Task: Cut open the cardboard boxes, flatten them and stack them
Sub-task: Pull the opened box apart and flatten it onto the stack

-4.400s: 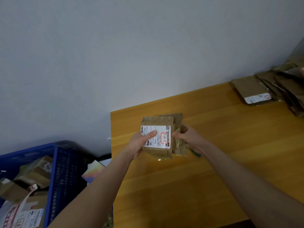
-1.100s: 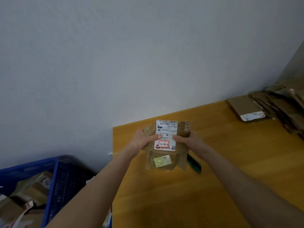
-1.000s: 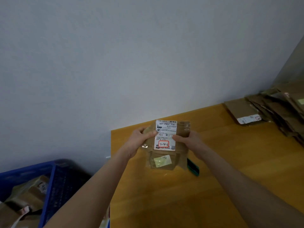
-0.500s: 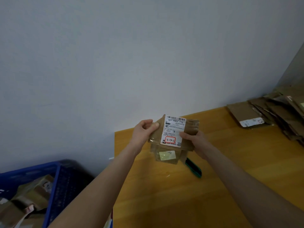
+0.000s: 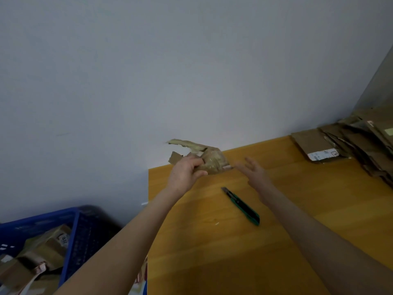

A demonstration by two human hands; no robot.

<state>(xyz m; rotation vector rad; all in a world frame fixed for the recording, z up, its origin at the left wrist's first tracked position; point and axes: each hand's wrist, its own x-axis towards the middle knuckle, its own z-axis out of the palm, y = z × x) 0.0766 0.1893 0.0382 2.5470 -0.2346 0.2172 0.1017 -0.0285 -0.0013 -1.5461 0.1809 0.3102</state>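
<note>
My left hand [image 5: 186, 173] grips a small brown cardboard box [image 5: 209, 159] by its near side, holding it up over the far left corner of the wooden table [image 5: 212, 252]. The box is opened out, with flaps sticking up toward the wall. My right hand [image 5: 254, 173] hovers just right of the box with its fingers spread, holding nothing. A green utility knife [image 5: 242, 206] lies on the table below my hands. A stack of flattened cardboard [image 5: 348, 143] sits at the table's far right.
A blue plastic crate [image 5: 70, 235] holding several cardboard boxes stands on the floor left of the table. A grey wall runs behind the table, and a second wall closes in at the far right.
My right hand has let go of the box and opened. The left hand has turned the box so the white label no longer shows, and its flaps have spread.
</note>
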